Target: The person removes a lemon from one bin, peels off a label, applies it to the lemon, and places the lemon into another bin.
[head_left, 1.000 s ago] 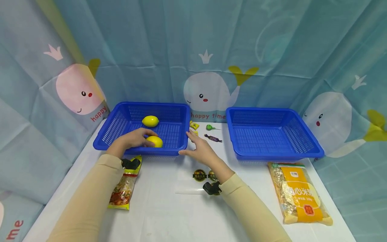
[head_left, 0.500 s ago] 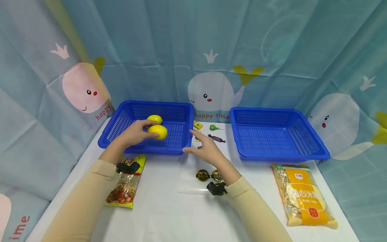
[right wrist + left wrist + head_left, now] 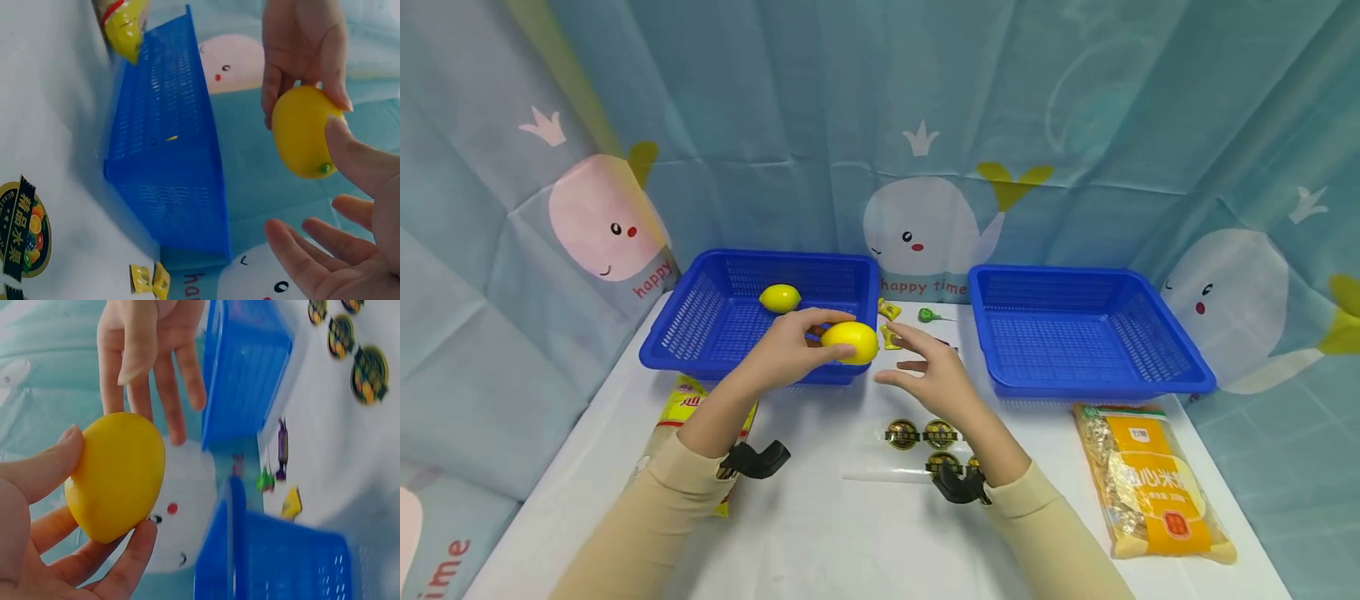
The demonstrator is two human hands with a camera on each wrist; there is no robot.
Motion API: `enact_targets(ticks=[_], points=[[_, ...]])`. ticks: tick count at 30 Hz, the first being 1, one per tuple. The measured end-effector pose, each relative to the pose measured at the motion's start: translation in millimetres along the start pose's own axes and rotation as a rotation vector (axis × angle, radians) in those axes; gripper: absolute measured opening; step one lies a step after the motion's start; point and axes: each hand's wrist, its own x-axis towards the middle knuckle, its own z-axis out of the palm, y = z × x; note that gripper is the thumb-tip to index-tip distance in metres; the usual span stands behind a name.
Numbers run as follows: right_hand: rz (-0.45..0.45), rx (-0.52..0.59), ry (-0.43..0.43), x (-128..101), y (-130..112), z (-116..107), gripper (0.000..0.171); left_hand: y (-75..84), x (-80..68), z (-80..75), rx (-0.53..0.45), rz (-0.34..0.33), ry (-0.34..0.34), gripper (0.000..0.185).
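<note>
left hand (image 3: 790,354): grip pinches lemon (image 3: 850,342) in fingertips, in the air above the left basket's (image 3: 700,317) front right corner.
right hand (image 3: 936,379): grip released, palm spread, just beside the lemon.
handover: cup right palm under fruit, close fingers before left lets go.

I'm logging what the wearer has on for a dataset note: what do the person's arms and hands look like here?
Both arms wear long, plain beige sleeves that end at the wrists. A black clamp-like mount sits at each wrist: left, right. The left hand and right hand are bare, with no gloves. No rings or watch show.
</note>
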Motion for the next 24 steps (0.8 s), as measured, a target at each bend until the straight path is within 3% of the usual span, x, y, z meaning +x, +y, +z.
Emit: enact_targets(ticks=[9,16,24], points=[[-0.023,0.026,0.032,-16.9,-0.3,-9.6,0.066,12.7,0.6,35.9,-0.099,0.023,-0.015,0.052],[-0.014,0.028,0.067,-28.8,7.0,-12.9,0.062,18.5,-0.8,55.1,-0.217,0.007,-0.016,0.058],[0.031,0.095,0.094,-42.1,19.9,-24.7,0.062,18.0,0.7,88.9,-0.321,0.005,0.058,0.055]])
